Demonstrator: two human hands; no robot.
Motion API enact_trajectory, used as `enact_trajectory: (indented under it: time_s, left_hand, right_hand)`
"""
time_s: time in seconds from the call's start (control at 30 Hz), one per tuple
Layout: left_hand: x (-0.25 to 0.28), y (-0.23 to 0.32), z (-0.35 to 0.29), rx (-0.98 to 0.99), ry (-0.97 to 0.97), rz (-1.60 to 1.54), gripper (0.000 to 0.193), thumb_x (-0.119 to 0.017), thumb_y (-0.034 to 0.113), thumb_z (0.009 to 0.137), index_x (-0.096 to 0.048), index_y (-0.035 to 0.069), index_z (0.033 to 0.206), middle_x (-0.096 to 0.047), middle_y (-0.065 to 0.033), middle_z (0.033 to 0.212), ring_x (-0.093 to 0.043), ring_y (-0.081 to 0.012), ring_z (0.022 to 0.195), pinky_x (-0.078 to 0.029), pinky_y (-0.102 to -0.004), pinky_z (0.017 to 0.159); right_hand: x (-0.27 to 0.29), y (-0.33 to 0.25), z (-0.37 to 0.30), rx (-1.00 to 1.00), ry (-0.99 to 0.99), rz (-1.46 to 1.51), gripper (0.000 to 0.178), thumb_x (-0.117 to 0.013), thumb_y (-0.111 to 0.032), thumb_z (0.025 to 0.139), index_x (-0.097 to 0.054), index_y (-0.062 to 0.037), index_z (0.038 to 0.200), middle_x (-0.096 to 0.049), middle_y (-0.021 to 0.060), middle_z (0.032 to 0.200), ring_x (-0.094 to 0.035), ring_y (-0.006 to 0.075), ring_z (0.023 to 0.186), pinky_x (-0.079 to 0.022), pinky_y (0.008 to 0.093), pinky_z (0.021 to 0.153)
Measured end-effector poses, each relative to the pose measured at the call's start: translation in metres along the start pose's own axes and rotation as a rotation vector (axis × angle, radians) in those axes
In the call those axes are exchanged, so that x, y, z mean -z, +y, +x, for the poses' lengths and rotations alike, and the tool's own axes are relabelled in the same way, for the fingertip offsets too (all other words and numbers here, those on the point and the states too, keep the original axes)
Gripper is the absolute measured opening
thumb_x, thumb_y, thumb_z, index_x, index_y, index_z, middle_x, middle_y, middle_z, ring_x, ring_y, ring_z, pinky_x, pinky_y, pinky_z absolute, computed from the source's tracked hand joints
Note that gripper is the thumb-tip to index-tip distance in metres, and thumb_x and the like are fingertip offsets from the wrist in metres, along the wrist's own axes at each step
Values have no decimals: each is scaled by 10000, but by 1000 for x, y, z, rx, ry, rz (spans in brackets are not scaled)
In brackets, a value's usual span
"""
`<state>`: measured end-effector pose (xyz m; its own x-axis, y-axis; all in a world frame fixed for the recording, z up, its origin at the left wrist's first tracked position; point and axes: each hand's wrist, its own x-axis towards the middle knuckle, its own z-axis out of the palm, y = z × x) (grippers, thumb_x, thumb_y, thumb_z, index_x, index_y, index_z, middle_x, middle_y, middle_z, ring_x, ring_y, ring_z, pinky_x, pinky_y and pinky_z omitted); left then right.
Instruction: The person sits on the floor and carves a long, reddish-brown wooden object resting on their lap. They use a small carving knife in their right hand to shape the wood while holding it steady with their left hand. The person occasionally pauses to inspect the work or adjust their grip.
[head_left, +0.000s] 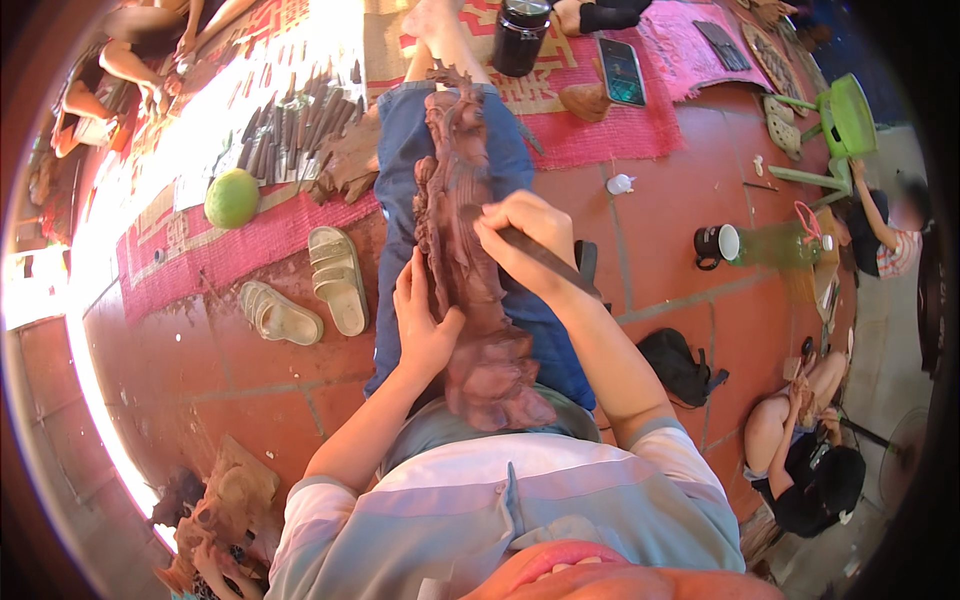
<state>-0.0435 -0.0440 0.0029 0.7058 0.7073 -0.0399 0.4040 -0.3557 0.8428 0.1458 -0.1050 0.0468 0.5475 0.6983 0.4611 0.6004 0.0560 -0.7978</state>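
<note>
A long reddish-brown wood carving (490, 365) lies along my lap, its broad rough base toward my belly and its finely cut top toward my feet. My left hand (428, 330) holds its left side, fingers stretched along the edge and thumb across the wood. In my right hand (530, 235) is a carving tool (550, 262), closed in the fingers; its dark handle slants back over my wrist. The tool's tip is hidden by the hand, over the carving's middle. Beneath the carving are my blue trousers (400, 150).
Many carving tools (290, 135) lie on a mat at the far left, by a green round fruit (231, 198) and sandals (338, 280). A black flask (521, 38) and phone (622, 72) are ahead. To the right are a mug (712, 245) and black bag (680, 366). Other people sit nearby.
</note>
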Motion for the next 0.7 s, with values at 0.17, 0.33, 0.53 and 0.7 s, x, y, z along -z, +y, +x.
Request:
enact_trajectory:
  time_s: [0.17,0.33,0.53,0.7]
  left_hand:
    - [-1,-4,-1,1,-7,0,899,-593,96,683,-225,0,1498,-355,-225,1404,-344,-387,1285,-267,-431,1108]
    - [1,2,-1,16,-8,-1,896,-586,92,688,-218,3,1500,-349,-230,1410,-334,-390,1298,-252,-432,1116]
    - [0,-2,1,-5,-15,12,886,-591,89,703,-212,-4,1498,-349,-230,1412,-332,-389,1303,-251,-438,1118]
    - [2,-1,-1,-13,-6,3,871,-616,112,736,-209,-10,1496,-332,-239,1425,-320,-392,1312,-243,-440,1124]
  right_hand:
    - [-14,12,6,16,120,-8,91,-739,-25,755,-655,-13,788,-674,137,861,-672,235,765,-527,296,683]
    - [-3,-3,-10,0,-5,93,95,-719,-6,745,-628,-29,761,-648,131,805,-667,259,744,-528,317,646]
    - [-13,13,4,83,112,25,97,-722,-6,753,-631,-22,782,-654,135,841,-655,280,728,-521,323,646]
    - [0,-2,-16,-68,-63,159,101,-738,-21,750,-638,-16,763,-649,119,776,-680,241,770,-524,307,679]
